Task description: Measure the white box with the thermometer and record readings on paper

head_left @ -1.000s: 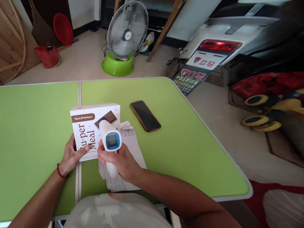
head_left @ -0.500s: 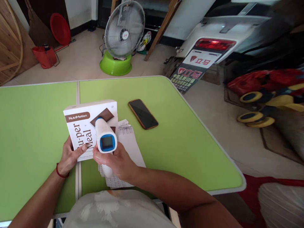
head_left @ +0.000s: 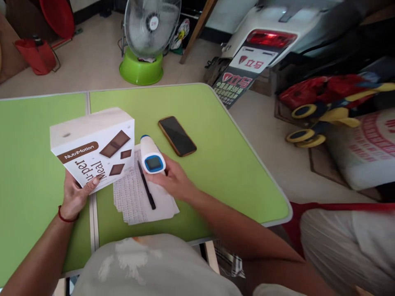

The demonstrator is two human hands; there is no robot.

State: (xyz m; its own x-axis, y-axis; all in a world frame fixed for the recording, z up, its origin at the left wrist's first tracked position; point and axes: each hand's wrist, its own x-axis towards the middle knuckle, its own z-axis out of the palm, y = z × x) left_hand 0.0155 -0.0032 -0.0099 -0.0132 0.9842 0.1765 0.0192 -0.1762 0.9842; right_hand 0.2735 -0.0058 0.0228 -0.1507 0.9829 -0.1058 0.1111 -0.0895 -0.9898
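Box (head_left: 94, 158) in the left hand (head_left: 75, 195), thermometer (head_left: 151, 152) in the right hand (head_left: 174, 179): each hand is closed around its own object, and the two are held apart, side by side over the green table (head_left: 240, 181). The left hand pinches the white "NutriMotion" box at its lower left corner, the thumb (head_left: 91, 185) pressed on the printed front and the other fingers mostly hidden behind, a grip that probably leaves most of the label uncovered. The box is tilted, so its top and front both face the wearer; whether its base touches the table cannot be told. The right hand is wrapped around the thermometer below its head, nose pointing away and blue-rimmed screen (head_left: 154, 163) turned back towards the wearer, which seems the natural angle for reading it, though the display is too dark to make out. Beneath and between the hands lie loose papers (head_left: 129, 201) with rows of marks too small to read, and a black pen (head_left: 147, 189) rests across them, likely put there to be within easy reach. The phone (head_left: 177, 135) lies flat beyond the right hand, well clear of both grips. On the floor past the table, a fan (head_left: 151, 37) stands on a green basin (head_left: 140, 70), presumably for extra height.
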